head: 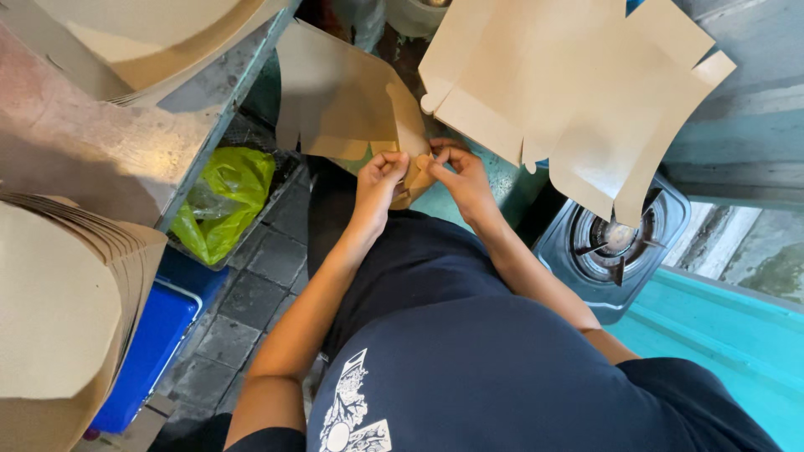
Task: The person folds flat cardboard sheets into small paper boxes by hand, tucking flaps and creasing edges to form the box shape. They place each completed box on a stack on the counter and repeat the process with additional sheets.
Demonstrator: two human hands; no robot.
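I see my left hand (378,177) and right hand (459,177) both pinched shut on the brown cardboard box blank (339,96), near centre. A gas burner (615,243) sits at four o'clock, a green plastic bag (224,197) at nine.

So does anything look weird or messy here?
Yes: a flat cardboard sheet lies partly over the gas burner, an odd spot for card. Both hands, left and right, pinch a half-folded box. Nothing looks spilled.

The box blank (352,100) at the frame's upper middle is matt brown cardboard, the bag (222,201) at left is glossy, crinkled green plastic, the stove (615,243) at right is dull dark metal, and the desk (100,142) at upper left looks worn, scuffed metal.
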